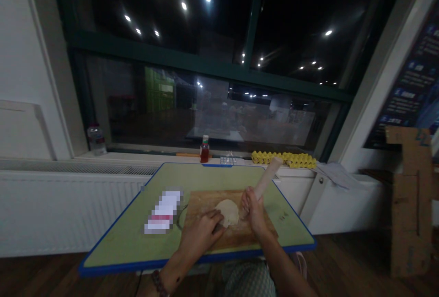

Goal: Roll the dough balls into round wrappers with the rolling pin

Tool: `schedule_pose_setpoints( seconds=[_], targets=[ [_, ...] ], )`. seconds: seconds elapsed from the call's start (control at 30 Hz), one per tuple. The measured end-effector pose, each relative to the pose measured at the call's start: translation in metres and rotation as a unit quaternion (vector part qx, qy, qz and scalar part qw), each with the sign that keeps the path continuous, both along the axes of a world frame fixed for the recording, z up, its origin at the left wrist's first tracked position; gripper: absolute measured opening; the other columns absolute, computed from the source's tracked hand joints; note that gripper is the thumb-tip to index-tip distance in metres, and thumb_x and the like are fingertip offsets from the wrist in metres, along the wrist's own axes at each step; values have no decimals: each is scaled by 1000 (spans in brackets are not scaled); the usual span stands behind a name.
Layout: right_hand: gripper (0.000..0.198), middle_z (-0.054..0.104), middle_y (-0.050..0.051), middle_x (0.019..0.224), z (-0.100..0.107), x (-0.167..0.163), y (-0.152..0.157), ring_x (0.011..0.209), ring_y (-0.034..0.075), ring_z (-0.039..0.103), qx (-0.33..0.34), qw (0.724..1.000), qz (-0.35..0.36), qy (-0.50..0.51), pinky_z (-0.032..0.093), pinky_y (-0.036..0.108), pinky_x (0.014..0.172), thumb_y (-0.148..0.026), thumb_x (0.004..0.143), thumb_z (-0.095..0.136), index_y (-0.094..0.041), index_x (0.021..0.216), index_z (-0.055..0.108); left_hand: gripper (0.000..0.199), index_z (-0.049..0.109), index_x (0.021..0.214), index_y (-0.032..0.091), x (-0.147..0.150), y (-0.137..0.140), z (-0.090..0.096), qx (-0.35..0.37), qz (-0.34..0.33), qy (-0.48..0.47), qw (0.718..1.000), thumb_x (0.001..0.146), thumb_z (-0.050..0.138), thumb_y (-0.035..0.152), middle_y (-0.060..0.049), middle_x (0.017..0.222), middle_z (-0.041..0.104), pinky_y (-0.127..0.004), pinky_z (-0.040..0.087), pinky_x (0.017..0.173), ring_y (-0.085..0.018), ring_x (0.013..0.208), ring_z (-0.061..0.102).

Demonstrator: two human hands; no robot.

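A flat, round sheet of dough (229,212) lies on a wooden board (202,198) in the middle of the small table. My left hand (203,233) rests at the dough's left edge, its fingers over the rim and the thumb apart from them, lower down. To the right of the dough, my right hand (253,207) is closed around a pale wooden rolling pin (268,179). The pin is tilted, its free end pointing up and away to the right. Its lower end is hidden in my fist.
The green table (126,242) has a blue edge. A blurred-out white rectangle (163,212) lies left of the board. On the windowsill are a bottle of red sauce (205,150), yellow egg cartons (284,159) and a clear plastic bottle (97,139). Cardboard (411,205) stands at right.
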State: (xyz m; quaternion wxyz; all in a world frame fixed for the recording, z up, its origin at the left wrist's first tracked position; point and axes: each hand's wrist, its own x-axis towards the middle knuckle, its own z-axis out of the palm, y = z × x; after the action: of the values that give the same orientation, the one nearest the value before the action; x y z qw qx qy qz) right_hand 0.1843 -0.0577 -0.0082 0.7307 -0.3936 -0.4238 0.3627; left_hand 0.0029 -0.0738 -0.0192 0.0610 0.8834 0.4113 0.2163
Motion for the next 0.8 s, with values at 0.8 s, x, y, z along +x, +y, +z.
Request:
schedule_pose_setpoints(
  seconds=[0.8],
  targets=[
    [31, 33, -11, 45, -13, -22, 7, 38, 5, 27, -43, 999, -5, 12, 21, 19, 37, -43, 64, 62, -24, 61, 37, 27, 68, 101, 15, 21, -4, -2, 16, -2, 68, 998, 93, 44, 9, -12, 102, 72, -35, 53, 87, -23, 96, 69]
  ],
)
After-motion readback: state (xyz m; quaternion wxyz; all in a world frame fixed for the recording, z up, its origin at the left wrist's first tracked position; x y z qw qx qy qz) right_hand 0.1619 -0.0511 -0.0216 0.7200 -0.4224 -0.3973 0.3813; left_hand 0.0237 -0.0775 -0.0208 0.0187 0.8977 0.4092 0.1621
